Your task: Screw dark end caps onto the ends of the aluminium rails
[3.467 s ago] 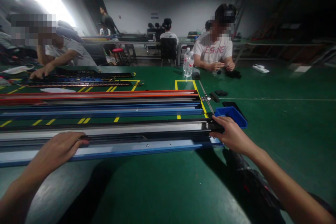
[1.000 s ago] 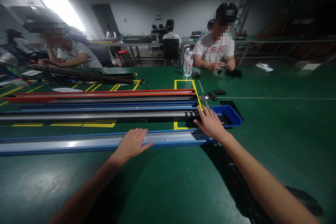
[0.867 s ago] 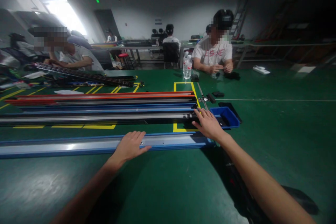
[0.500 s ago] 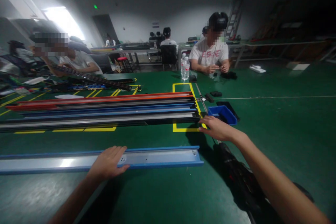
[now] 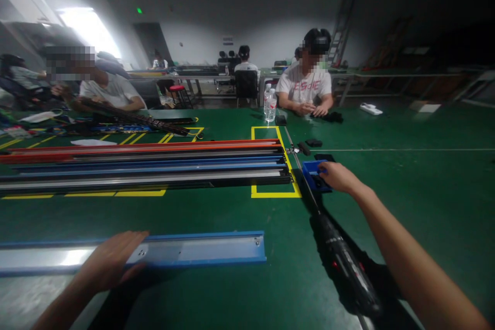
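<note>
My left hand (image 5: pixel 110 260) lies across a blue aluminium channel rail (image 5: pixel 216 250), fingers over its far side and thumb along the near edge. The rail's pale inner face shows small holes near its right end. At the small blue parts bin (image 5: pixel 310 168), my right hand (image 5: pixel 342 178) has curled fingers dipping in over the right side. Small dark pieces show inside the bin; whatever the fingertips hold is hidden. A black power screwdriver (image 5: pixel 344 260) with a long shaft lies on the table, left of my right forearm.
Several red, black and blue rails (image 5: pixel 232 165) lie parallel beyond the blue one, near yellow tape (image 5: pixel 270 195). Two water bottles (image 5: pixel 270 105) stand farther back. A co-worker (image 5: pixel 305 85) sits opposite; another person (image 5: pixel 112 93) sits at the left. Black parts (image 5: pixel 314 143) lie beyond the bin.
My left hand and the blue rail have shifted left. My right hand has moved from beside the rail ends to the bin, its fingers now curled inside.
</note>
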Action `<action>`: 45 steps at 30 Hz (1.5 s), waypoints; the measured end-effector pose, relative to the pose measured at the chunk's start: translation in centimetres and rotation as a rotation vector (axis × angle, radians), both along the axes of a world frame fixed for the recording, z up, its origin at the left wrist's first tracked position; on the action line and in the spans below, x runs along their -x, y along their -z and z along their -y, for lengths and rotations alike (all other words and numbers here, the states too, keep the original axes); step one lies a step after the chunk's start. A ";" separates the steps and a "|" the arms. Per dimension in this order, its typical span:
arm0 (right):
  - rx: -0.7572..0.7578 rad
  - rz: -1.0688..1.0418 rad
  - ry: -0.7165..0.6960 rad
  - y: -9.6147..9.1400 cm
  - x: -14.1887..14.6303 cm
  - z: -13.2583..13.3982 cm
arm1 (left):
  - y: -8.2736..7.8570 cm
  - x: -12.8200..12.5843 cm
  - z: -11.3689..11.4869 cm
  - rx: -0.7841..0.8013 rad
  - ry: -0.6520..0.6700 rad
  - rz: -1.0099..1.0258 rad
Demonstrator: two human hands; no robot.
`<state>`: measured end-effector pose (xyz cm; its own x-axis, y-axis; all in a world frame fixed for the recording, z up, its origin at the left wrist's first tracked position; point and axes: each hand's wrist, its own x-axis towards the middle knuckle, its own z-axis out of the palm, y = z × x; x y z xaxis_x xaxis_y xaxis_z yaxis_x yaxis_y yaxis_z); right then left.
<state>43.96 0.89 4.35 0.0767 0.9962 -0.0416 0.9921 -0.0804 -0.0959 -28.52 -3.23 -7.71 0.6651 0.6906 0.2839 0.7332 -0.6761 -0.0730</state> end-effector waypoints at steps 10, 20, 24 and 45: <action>0.212 0.108 0.093 2.8 1.8 -1.2 | -1.7 2.0 0.7 0.106 -0.193 0.052; 0.153 0.139 0.193 3.2 2.7 -0.6 | -10.3 -19.1 -2.8 0.151 0.142 -0.028; 0.119 0.151 0.208 3.2 2.8 -0.2 | -9.2 -27.3 -2.5 0.162 0.346 -0.024; 0.094 0.185 0.297 2.8 3.8 0.1 | -6.9 -29.7 -1.4 0.229 0.364 -0.037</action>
<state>40.16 0.79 1.50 0.3775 0.9216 -0.0905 0.9239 -0.3681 0.1049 1.14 -1.84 -0.82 0.8840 0.4512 0.1220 0.4434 -0.8921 0.0867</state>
